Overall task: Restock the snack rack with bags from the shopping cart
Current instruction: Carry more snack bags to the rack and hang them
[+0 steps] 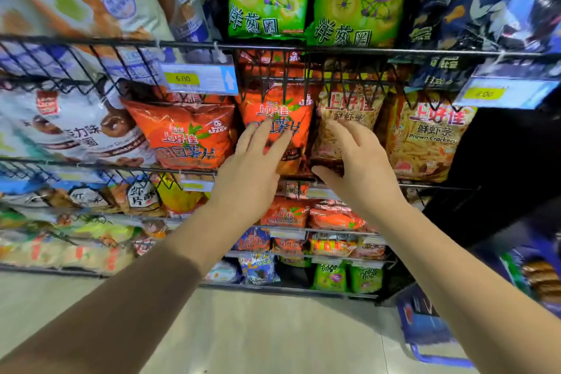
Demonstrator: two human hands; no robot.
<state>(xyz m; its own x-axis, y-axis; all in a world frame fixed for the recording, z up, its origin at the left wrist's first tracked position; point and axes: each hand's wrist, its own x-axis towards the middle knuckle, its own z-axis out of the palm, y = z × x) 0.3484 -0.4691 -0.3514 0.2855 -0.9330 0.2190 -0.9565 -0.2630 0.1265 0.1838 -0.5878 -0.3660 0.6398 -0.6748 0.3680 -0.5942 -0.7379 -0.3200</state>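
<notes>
Single head-worn wide-angle view. Stands close to the snack rack (303, 50), which fills most of the frame, facing it head-on, tilted down to take in the floor (243, 328). Near right edge, blurred, apparently the cart (425, 331).

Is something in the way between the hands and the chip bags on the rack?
Nothing visible is. The left hand lies flat on the orange bag, and the right hand touches the tan bag beside it. The wire bar runs above both bags, not in front of the hands.
</notes>
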